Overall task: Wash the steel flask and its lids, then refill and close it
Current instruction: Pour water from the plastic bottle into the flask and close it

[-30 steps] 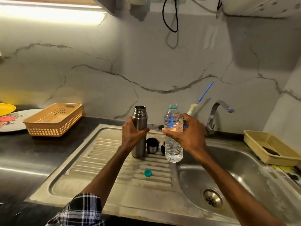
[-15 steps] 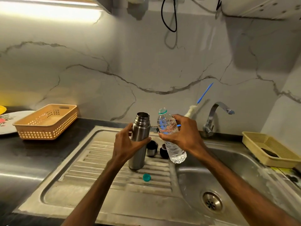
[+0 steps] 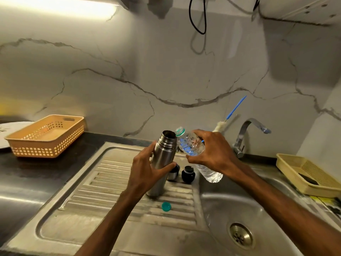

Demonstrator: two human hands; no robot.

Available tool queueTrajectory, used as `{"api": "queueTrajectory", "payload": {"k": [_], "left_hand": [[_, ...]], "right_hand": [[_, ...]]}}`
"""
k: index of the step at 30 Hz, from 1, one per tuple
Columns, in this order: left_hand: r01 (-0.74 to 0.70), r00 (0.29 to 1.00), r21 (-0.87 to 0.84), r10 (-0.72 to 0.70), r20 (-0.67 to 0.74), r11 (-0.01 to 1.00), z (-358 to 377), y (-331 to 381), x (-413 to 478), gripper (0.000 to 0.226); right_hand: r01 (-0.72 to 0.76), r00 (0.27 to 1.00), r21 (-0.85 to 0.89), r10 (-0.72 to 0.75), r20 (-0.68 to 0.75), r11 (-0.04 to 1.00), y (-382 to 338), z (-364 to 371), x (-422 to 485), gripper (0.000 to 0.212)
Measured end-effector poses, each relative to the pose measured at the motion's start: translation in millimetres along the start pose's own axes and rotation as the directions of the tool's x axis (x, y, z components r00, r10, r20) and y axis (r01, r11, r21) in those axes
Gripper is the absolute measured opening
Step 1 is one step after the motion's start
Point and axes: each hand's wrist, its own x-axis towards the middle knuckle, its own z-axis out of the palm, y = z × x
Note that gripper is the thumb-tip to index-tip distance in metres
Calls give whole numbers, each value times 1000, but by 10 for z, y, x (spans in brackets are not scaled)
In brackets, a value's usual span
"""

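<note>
The steel flask (image 3: 162,159) stands open on the ribbed drainboard (image 3: 110,191), leaning a little to the right. My left hand (image 3: 147,169) grips its body. My right hand (image 3: 212,152) holds a clear plastic water bottle (image 3: 191,145), tilted left so its open green-ringed mouth sits beside the flask's rim. Behind the flask stand the steel cup lid (image 3: 173,172), partly hidden, and the black stopper lid (image 3: 188,174). The bottle's teal cap (image 3: 166,206) lies on the drainboard in front.
The sink basin (image 3: 230,209) with its drain (image 3: 240,235) lies to the right, tap (image 3: 247,137) behind it. A blue-handled bottle brush (image 3: 230,115) leans on the wall. An orange basket (image 3: 46,137) sits left, a yellow tray (image 3: 306,174) right.
My right hand has tipped the water bottle further left, bringing its mouth down to the flask's rim. The flask now leans slightly. The view has shifted a little.
</note>
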Motion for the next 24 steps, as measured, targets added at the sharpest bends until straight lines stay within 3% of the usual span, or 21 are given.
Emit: {"api": "queueTrajectory", "payload": {"k": [10, 24], "left_hand": [[12, 999, 23, -13, 36, 1000, 50, 42, -13, 95], [6, 997, 31, -9, 74, 999, 87, -4, -34, 101]], "right_hand": [[23, 997, -286, 0, 81, 958, 42, -203, 17, 81], [126, 988, -486, -67, 139, 865, 27, -378, 162, 78]]}}
